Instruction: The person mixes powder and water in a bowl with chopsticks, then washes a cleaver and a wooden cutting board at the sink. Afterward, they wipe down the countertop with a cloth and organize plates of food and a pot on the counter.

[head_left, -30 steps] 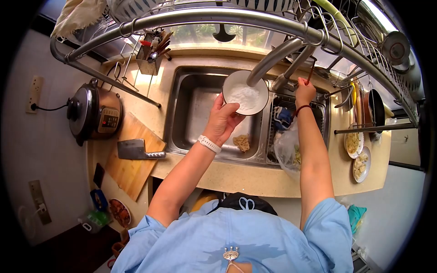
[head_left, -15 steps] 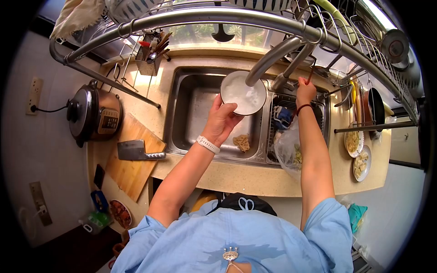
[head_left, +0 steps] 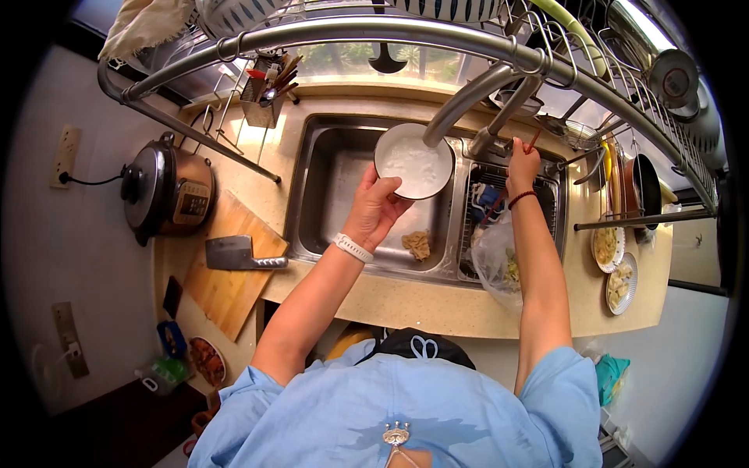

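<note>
My left hand [head_left: 376, 209] grips a white bowl [head_left: 394, 148] by its near rim, thumb on the edge. The bowl sits under the spout of the faucet [head_left: 468, 101], with whitish, frothy water inside. It hangs over the steel sink's left basin [head_left: 331, 218]. My right hand [head_left: 523, 166] is closed around reddish-brown chopsticks [head_left: 533, 140], with the fingers right by the faucet's base. A crumpled tan cloth [head_left: 417, 245] lies at the bottom of the left basin. Below my right hand, a rack in the right basin carries blue cloth [head_left: 485, 201] and a clear plastic bag [head_left: 495, 257].
Left of the sink, a cleaver [head_left: 242, 253] lies on a wooden cutting board [head_left: 222, 300], beside an electric pressure cooker [head_left: 168, 191]. A metal dish rack [head_left: 374, 27] arches overhead. Two plates of food [head_left: 620, 288] stand right of the sink. A utensil holder [head_left: 261, 109] stands behind.
The water in the bowl looks less bubbly and more spread out. The view has shifted slightly; both hands keep nearly the same places.
</note>
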Demonstrator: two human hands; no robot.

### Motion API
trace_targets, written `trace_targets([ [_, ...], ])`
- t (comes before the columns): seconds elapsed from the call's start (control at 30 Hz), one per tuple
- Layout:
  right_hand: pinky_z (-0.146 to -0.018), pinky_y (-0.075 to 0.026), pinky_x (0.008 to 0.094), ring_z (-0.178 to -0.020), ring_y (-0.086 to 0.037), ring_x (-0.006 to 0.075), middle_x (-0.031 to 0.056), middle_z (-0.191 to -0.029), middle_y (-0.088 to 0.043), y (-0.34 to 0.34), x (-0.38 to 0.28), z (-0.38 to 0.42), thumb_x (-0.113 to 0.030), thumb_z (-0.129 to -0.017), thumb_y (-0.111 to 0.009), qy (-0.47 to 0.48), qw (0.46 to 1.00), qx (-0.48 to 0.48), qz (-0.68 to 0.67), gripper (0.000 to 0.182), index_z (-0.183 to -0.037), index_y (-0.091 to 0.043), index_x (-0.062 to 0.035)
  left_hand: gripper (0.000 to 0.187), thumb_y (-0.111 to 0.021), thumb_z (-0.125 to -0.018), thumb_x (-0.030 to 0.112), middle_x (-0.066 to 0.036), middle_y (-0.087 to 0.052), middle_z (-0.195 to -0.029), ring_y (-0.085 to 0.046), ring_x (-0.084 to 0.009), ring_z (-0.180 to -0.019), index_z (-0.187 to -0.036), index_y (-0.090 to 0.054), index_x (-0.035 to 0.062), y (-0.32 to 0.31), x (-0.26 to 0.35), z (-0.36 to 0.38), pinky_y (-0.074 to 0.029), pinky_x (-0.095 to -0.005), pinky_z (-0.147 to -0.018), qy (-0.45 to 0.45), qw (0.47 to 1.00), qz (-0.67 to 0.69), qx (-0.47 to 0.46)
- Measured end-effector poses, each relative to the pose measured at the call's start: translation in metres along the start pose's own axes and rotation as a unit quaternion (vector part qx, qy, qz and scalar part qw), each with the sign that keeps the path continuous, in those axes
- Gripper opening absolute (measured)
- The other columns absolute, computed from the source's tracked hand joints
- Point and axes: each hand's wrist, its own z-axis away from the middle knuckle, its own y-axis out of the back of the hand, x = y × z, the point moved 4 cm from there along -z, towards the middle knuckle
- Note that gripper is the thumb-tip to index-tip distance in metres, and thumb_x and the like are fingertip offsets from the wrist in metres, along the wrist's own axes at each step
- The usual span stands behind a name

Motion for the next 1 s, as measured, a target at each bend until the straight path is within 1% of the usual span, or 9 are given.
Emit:
trace_targets([
  [0.13, -0.038, -0.024, 0.0203, -0.046, -0.033, 0.0038, 0.0012, -0.079, -0.053, 0.022, -0.028, 0.081, -0.021, -0.098, -0.053, -0.248, 0.935, -0.207, -0.146, 0.015, -0.103, -0.054, -0.0068, 0.048, -0.061, -0.086, 0.007, -0.007, -0.056, -0.122, -0.06, -0.0195, -0.105, -0.13, -0.044, 0.0123, 0.002, 0.006, 0.012, -0.056, -0.0374, -0.085, 0.001, 1.0, -0.001, 0.002],
  [0.23, -0.037, -0.024, 0.0188, -0.047, -0.033, 0.0038, 0.0027, -0.073, -0.051, 0.025, -0.049, 0.15, -0.024, -0.1, -0.048, -0.364, 0.804, -0.437, -0.174, 0.022, -0.108, -0.053, -0.0039, 0.048, -0.059, -0.086, 0.007, -0.008, -0.054, -0.125, -0.059, -0.0206, -0.109, -0.131, -0.042, 0.0109, 0.003, 0.006, 0.025, -0.056, -0.0379, -0.088, 0.011, 1.0, -0.021, -0.004],
  [0.37, -0.038, -0.022, 0.0169, -0.047, -0.03, 0.0033, 0.0032, -0.072, -0.054, 0.016, -0.049, 0.2, -0.032, -0.103, -0.043, -0.443, 0.617, -0.604, -0.242, 0.031, -0.112, -0.054, -0.0044, 0.05, -0.059, -0.086, 0.011, -0.009, -0.054, -0.127, -0.058, -0.0213, -0.112, -0.133, -0.041, 0.0099, -0.009, 0.009, 0.049, -0.055, -0.0372, -0.091, 0.029, 0.999, -0.031, -0.018],
  [0.63, -0.044, -0.03, 0.019, -0.055, -0.038, 0.0059, 0.0034, -0.079, -0.052, 0.067, -0.072, 0.291, -0.026, -0.102, -0.045, -0.492, 0.65, -0.463, -0.348, 0.023, -0.113, -0.052, -0.0063, 0.053, -0.063, -0.084, 0.015, -0.009, -0.055, -0.126, -0.058, -0.0207, -0.112, -0.133, -0.042, 0.0075, 0.004, 0.016, 0.085, -0.054, -0.0362, -0.091, 0.034, 0.998, -0.047, -0.009],
  [0.73, -0.048, -0.04, 0.023, -0.061, -0.046, 0.0092, 0.0063, -0.084, -0.055, 0.092, -0.08, 0.327, -0.018, -0.1, -0.048, -0.48, 0.666, -0.475, -0.317, 0.03, -0.129, -0.043, -0.0088, 0.053, -0.063, -0.084, 0.015, -0.009, -0.055, -0.125, -0.058, -0.0205, -0.112, -0.132, -0.043, 0.008, 0.013, 0.018, 0.092, -0.054, -0.0359, -0.091, 0.032, 0.998, -0.046, -0.004],
  [0.8, -0.052, -0.048, 0.0275, -0.06, -0.051, 0.0124, 0.0121, -0.096, -0.058, 0.101, -0.091, 0.338, -0.01, -0.099, -0.049, -0.389, 0.732, -0.494, -0.261, 0.058, -0.149, -0.02, -0.0178, 0.052, -0.063, -0.084, 0.015, -0.008, -0.056, -0.124, -0.059, -0.0201, -0.11, -0.131, -0.044, 0.0084, 0.015, 0.022, 0.097, -0.054, -0.0353, -0.089, 0.022, 0.999, -0.042, 0.001],
  [0.83, -0.059, -0.056, 0.0309, -0.068, -0.063, 0.0173, 0.021, -0.111, -0.058, 0.105, -0.098, 0.336, -0.006, -0.098, -0.048, -0.328, 0.748, -0.518, -0.254, 0.078, -0.152, 0.005, -0.028, 0.052, -0.063, -0.084, 0.015, -0.008, -0.056, -0.124, -0.059, -0.0201, -0.11, -0.131, -0.044, 0.0084, 0.016, 0.024, 0.1, -0.054, -0.0353, -0.089, 0.019, 0.999, -0.04, 0.004],
  [0.93, -0.064, -0.06, 0.0321, -0.075, -0.068, 0.0205, 0.0273, -0.122, -0.053, 0.111, -0.116, 0.324, -0.006, -0.099, -0.045, -0.229, 0.823, -0.477, -0.206, 0.084, -0.149, 0.017, -0.0327, 0.05, -0.063, -0.085, 0.015, -0.008, -0.056, -0.124, -0.059, -0.0196, -0.109, -0.131, -0.045, 0.0086, 0.02, 0.029, 0.105, -0.054, -0.0349, -0.088, 0.007, 0.999, -0.044, 0.008],
  [1.0, -0.064, -0.061, 0.0307, -0.082, -0.07, 0.0244, 0.0277, -0.127, -0.051, 0.115, -0.114, 0.307, -0.007, -0.099, -0.044, -0.208, 0.833, -0.458, -0.23, 0.073, -0.153, 0.003, -0.0233, 0.05, -0.064, -0.083, 0.012, -0.008, -0.059, -0.12, -0.061, -0.0192, -0.106, -0.13, -0.048, 0.0094, 0.024, 0.029, 0.107, -0.054, -0.0362, -0.089, 0.007, 0.999, -0.036, 0.022],
])
